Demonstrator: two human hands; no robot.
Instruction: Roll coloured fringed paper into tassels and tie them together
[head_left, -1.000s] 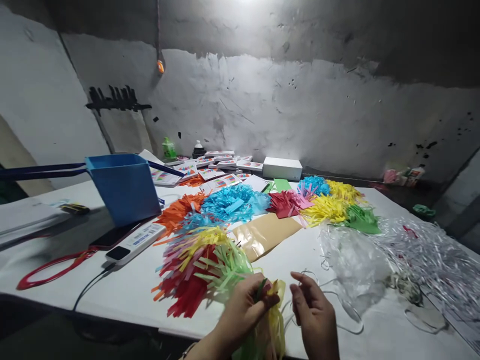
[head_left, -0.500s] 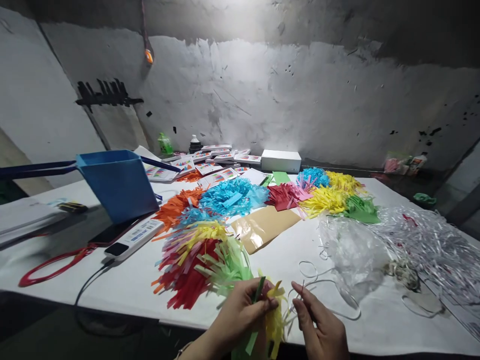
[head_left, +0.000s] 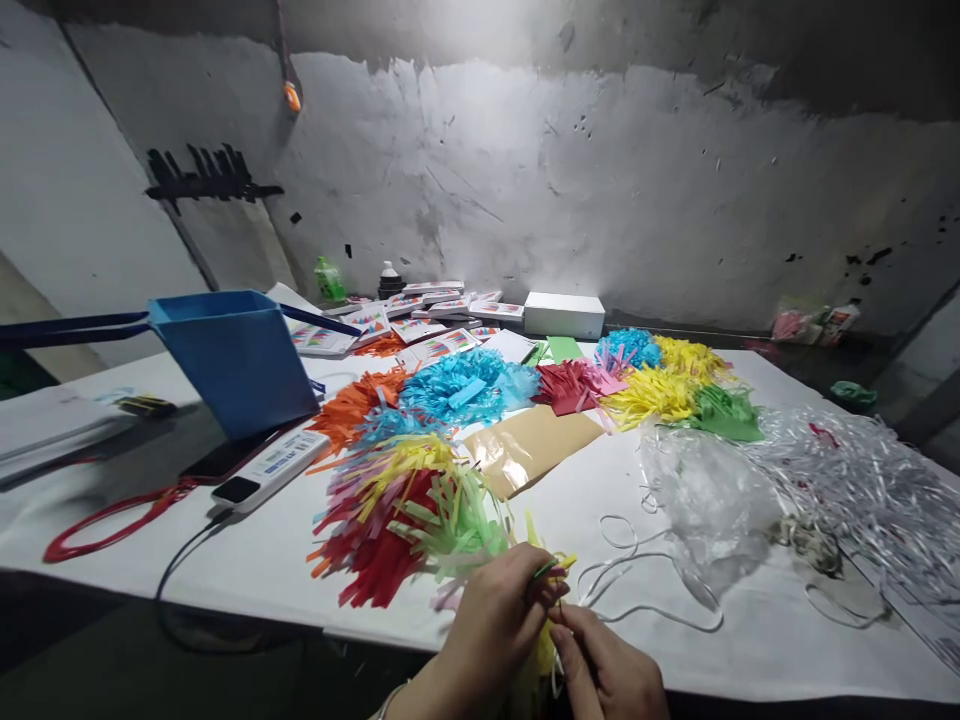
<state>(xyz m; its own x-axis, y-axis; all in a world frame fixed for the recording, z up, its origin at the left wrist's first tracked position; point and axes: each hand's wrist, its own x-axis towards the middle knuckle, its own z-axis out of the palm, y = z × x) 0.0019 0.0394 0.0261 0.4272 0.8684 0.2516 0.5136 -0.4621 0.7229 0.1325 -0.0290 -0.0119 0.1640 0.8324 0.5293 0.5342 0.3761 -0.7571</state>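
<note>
My left hand (head_left: 504,610) is closed around a tissue-paper tassel (head_left: 544,655) with yellow and green strips. A short twisted end of it pokes out past the fingertips. Pressed close below, my right hand (head_left: 611,665) pinches at the tassel with a thin strand between thumb and forefinger; the strand's kind is too small to tell. Hands hide most of the tassel. White cord (head_left: 705,629) lies looped on the table to the right. Just beyond my left hand rests a pile of light green fringed tissue (head_left: 461,530), with red fringed tissue (head_left: 382,565) beside it.
Fringed blue tissue (head_left: 465,390), orange tissue (head_left: 360,405) and yellow tissue (head_left: 652,395) spread behind a brown paper sheet (head_left: 525,450). On the left stand a blue bin (head_left: 236,370) and a white power bank (head_left: 270,470). Silver tinsel (head_left: 870,500) and a clear plastic bag (head_left: 709,490) lie right.
My right hand has moved left to meet my left hand at the tassel, bringing the thin strand against it. My left hand has turned and risen slightly.
</note>
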